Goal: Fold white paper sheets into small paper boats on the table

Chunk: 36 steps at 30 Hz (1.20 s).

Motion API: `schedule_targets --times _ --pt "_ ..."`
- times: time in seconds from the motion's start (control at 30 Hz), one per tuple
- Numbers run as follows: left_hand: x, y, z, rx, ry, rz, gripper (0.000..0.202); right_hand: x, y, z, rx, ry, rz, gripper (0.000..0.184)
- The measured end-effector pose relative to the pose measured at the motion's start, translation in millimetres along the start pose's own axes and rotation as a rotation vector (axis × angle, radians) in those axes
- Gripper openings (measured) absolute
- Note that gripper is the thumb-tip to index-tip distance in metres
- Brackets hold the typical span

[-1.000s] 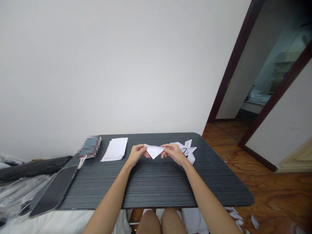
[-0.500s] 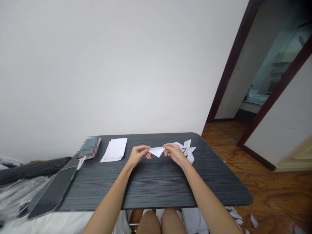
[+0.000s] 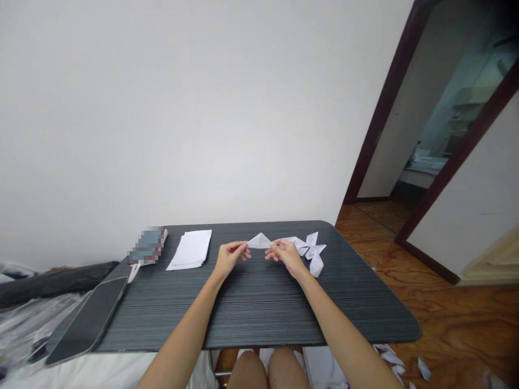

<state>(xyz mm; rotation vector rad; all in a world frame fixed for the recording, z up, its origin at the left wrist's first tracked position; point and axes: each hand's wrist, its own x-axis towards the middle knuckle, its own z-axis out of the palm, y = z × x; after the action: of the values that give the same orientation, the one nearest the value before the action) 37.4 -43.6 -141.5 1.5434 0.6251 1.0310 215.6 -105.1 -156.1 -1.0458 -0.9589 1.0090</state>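
A small white folded paper triangle is held point-up above the dark striped table. My left hand pinches its left corner and my right hand pinches its right corner. Both hands have their fingers closed on the paper. Just right of my right hand lie several white folded paper shapes on the table.
A stack of white paper sheets lies at the back left, next to a blurred booklet. A dark phone rests at the table's left edge. Paper scraps litter the wooden floor at the right. An open doorway is at the far right.
The paper triangle has been flipped from point-down to point-up. My right hand has shifted slightly left and both hands have kept their pinch on its corners.
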Motion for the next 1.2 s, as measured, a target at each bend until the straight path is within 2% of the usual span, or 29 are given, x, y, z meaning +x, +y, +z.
schedule_targets --times 0.1,0.3,0.37,0.47,0.57,0.7,0.93,1.2 --pt "0 -2 2.4 0.101 0.079 0.059 0.028 0 2 3 -0.081 0.035 -0.055 0.025" --pt "-2 -5 12.2 0.065 0.218 0.042 0.03 -2 1 10 -0.067 0.105 -0.117 0.022" --pt "-3 -7 12.4 0.101 0.231 0.057 0.029 -3 1 12 -0.05 0.128 -0.125 0.019" --pt "-4 -7 10.1 0.229 0.187 0.122 0.024 -3 0 12 -0.004 0.19 -0.104 0.016" --pt "-7 -4 7.8 0.366 0.086 0.212 0.021 -2 -2 11 0.05 0.248 -0.056 0.015" --pt "-8 -1 5.4 0.448 -0.019 0.291 0.021 -3 -5 8 0.026 0.243 -0.035 0.018" --pt "-3 -11 -4.3 0.569 -0.006 0.314 0.021 -4 -5 6 -0.202 0.053 -0.191 0.021" --pt "-2 -10 -6.8 0.722 -0.013 0.386 0.022 -11 -12 2 -0.488 0.039 -0.292 0.015"
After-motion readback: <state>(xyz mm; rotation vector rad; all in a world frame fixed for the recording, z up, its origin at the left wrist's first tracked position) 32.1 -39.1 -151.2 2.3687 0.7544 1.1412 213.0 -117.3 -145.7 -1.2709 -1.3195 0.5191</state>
